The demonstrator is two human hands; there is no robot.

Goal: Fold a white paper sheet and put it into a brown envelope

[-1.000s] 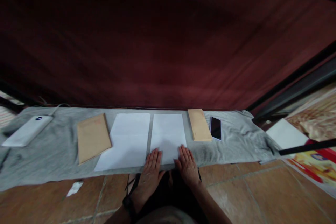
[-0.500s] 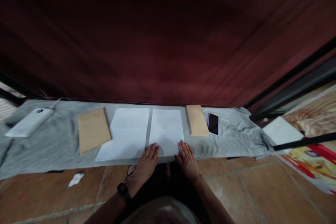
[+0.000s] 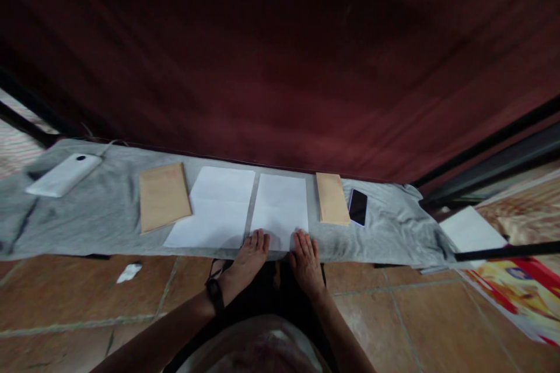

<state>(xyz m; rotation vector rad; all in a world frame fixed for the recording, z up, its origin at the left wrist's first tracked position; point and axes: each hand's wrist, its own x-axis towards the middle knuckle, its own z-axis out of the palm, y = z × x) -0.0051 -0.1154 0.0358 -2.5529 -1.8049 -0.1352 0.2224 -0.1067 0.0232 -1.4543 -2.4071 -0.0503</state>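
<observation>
A white sheet of paper (image 3: 280,201) lies flat on the grey cloth in front of me. My left hand (image 3: 254,249) rests with outstretched fingers at its near left corner. At the near right corner lies my right hand (image 3: 306,259), fingers extended and flat. Neither hand grips anything. Left of this sheet is another white sheet (image 3: 219,204), larger and creased, close to my left fingertips. A brown envelope (image 3: 164,197) touches that sheet's left side. Smaller brown envelopes (image 3: 331,198), stacked, sit beyond my right hand, beside a dark-screened phone (image 3: 358,207).
Grey cloth (image 3: 118,201) covers the long narrow surface. A white power bank (image 3: 65,175) with a cable is at the far left. Behind rises a dark red panel (image 3: 280,99). To the right are a white box (image 3: 472,230) and a colourful carton (image 3: 520,291). Crumpled paper (image 3: 129,272) lies on the tiled floor.
The camera view has tilted and shifted slightly. My right hand has moved a little left along the sheet's near edge; my left hand stays near its corner. The papers look unchanged.
</observation>
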